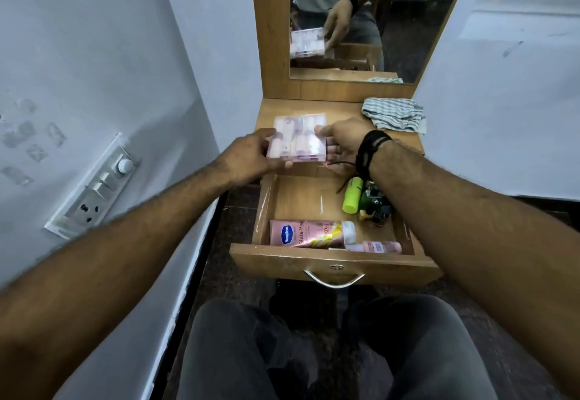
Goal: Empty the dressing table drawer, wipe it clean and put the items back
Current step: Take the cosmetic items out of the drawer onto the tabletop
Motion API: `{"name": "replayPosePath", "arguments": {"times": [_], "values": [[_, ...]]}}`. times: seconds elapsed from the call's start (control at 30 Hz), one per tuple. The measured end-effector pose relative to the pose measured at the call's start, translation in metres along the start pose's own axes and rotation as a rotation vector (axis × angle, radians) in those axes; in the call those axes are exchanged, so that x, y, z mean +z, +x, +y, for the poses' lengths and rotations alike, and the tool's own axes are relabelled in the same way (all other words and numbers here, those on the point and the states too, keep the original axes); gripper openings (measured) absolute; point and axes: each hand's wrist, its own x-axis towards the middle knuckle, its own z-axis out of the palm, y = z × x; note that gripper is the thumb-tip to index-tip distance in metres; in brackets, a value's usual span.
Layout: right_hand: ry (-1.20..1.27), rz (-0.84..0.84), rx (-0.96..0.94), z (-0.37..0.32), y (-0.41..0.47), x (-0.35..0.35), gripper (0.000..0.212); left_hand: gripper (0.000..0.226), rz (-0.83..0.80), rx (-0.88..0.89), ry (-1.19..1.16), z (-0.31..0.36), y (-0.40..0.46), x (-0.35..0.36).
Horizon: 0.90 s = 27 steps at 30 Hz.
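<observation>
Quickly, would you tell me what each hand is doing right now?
Left hand: gripping the clear pack on its left edge.
Right hand: gripping the same pack's right edge.

Dim, cool, even indoor light with no hard shadows leaves the floor (238, 211) nearly black, a faint glare streaks the drawer (301, 199) bottom, wide-angle distortion bends the walls (94, 54) at left and right, and the near forearms and the mirror (361, 17) reflection look soft.
</observation>
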Motion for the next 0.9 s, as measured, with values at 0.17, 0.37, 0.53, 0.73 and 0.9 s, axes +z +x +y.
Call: {"name": "replayPosePath", "arguments": {"times": [0.17, 0.37, 0.53, 0.73, 0.9], "values": [[-0.28, 0.09, -0.253, -0.015, 0.021, 0.035, 0.049, 0.073, 0.11, -0.101, -0.128, -0.021, 0.029, -0.004], [-1.057, 0.125, -0.532, -0.01, 0.038, 0.047, 0.069, 0.063, 0.184, -0.12, 0.161, -0.035, 0.058, -0.004], [-1.087, 0.216, -0.498, -0.004, 0.056, 0.042, 0.048, 0.054, 0.225, -0.161, 0.167, -0.044, 0.072, -0.002], [-1.033, 0.375, -0.45, 0.002, 0.07, 0.041, 0.041, 0.047, 0.313, -0.171, 0.129, -0.047, 0.081, 0.008], [-1.044, 0.457, -0.445, 0.006, 0.078, 0.045, 0.04, 0.038, 0.364, -0.165, 0.094, -0.046, 0.086, 0.013]]}}
